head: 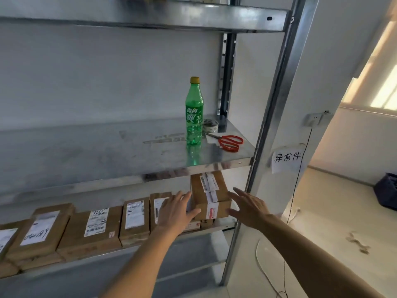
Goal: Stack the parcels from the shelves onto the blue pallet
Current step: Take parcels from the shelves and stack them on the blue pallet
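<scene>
hands reach for the top box (209, 195) at the right end of the lower shelf (129, 250). left hand (176, 211) and right hand (249, 208) are on either side, fingers released, holding nothing. next: close both sides, lift it clear.

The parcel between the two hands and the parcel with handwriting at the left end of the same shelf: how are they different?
The parcel between the hands sits on top of other boxes, while the handwritten parcel lies lower. The first has a narrow label strip wrapped over its top and front; the second has a broad white label with handwritten marks. Both are brown cardboard.
</scene>
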Tool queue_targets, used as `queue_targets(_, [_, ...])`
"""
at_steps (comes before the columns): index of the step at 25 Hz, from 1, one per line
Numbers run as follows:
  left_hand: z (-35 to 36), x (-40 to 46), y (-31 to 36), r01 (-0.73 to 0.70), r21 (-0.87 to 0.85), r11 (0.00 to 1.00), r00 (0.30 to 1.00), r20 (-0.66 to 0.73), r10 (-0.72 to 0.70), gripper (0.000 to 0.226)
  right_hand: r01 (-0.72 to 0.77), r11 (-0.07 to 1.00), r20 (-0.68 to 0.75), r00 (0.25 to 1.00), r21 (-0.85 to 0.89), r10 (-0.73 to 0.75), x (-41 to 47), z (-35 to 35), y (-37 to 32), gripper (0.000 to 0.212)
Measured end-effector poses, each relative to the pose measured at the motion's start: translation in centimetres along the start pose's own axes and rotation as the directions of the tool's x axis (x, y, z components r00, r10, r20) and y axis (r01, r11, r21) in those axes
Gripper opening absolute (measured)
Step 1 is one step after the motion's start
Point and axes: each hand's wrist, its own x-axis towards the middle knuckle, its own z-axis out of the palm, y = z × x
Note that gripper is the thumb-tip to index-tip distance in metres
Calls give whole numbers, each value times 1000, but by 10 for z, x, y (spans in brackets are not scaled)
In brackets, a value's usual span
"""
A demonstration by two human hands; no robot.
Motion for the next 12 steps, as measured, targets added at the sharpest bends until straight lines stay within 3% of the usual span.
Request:
queue_targets(9, [54,61,7,139,-183,973,987,100,-122,74,68,979,60,995,194,-81,81,43,28,72])
queue_targets(12, [63,76,13,137,-161,977,988,92,-123,75,60,972,88,993,228,-82,101,54,34,75])
